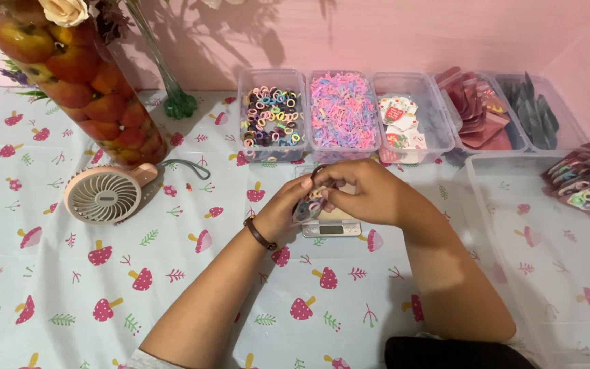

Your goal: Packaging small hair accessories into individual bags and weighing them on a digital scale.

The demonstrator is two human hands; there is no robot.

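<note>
Pink walls back a desk (69, 273) covered with a white cloth printed with red mushrooms. Along its far edge stands a row of clear tubs: one of mixed-colour hair ties (271, 116), one of tiny pink and purple elastic bands (343, 111), one of printed cards (401, 126), then pink pouches (479, 113) and grey ones (534, 116). A small pocket scale (331, 227) sits just in front of the tubs, near the desk's middle.

Both hands meet directly above that scale. The left hand (285, 212), with a dark bracelet at the wrist, is curled nearly closed around a small clear packet of elastic bands (308, 205); the right hand (363, 191) pinches the packet's upper edge with its fingertips. Whether the mouth is sealed or open is hard to tell, as fingers cover it.

Such a packet looks feather-light, limp and a little slick, with loose contents that shift; it is best gripped at the top edge while the bottom is cupped.

At the far left corner stand a tall vase of fruit (83, 82) and a pink handheld fan (104, 195); a large clear bin (513, 225) lies at the right edge, with filled packets (585, 181) on its far rim.
</note>
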